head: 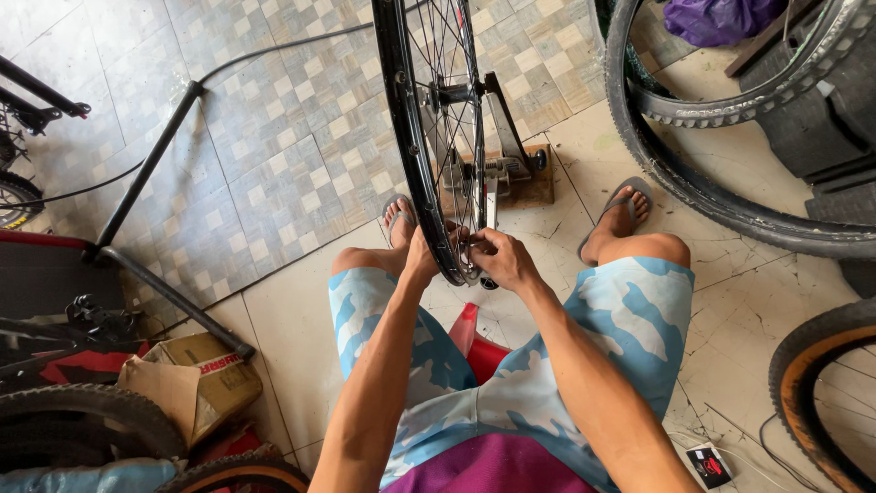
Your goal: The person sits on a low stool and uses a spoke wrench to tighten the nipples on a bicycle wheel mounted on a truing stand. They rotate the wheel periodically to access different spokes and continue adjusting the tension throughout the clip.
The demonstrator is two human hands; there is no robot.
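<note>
A bare black bicycle rim with thin spokes stands upright in a truing stand in front of me. My left hand rests against the left side of the rim's lower edge. My right hand is pinched on the rim's near bottom edge, fingers closed around a small part at a spoke end; what sits between the fingers is hidden. I sit on a red seat with a knee on each side of the wheel.
Loose black tyres lie at the right, with an orange-walled tyre at the right edge. A torn cardboard box and a knobbly tyre sit at the lower left. A black metal stand tube crosses the tiled floor.
</note>
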